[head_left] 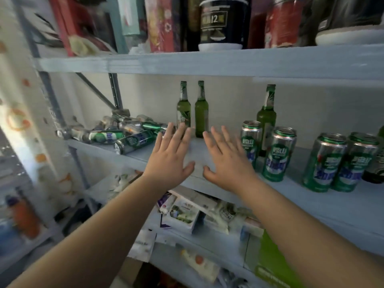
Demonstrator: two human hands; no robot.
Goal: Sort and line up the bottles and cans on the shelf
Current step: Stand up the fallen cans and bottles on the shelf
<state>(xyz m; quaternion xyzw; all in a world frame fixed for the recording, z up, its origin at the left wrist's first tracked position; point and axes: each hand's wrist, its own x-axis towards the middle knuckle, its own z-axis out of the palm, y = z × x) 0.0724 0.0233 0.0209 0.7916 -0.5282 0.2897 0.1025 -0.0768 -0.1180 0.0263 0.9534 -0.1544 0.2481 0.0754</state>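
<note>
At the back of the pale blue metal shelf (332,208), two upright green glass bottles (201,113) stand side by side. Left hand (169,156) and right hand (227,161) hover before them, fingers spread, holding nothing. Toppled green-and-silver cans (133,140) crowd the left end; upright green-and-silver cans (279,154) stand rightward.

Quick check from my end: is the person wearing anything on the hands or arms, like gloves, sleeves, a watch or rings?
Nothing visible. The left hand and right hand are bare, with no gloves, and no rings show on the fingers. Both wrists are free of watches or bands, and both forearms stay uncovered right down to the bottom edge of the picture, so no sleeve shows.
</note>
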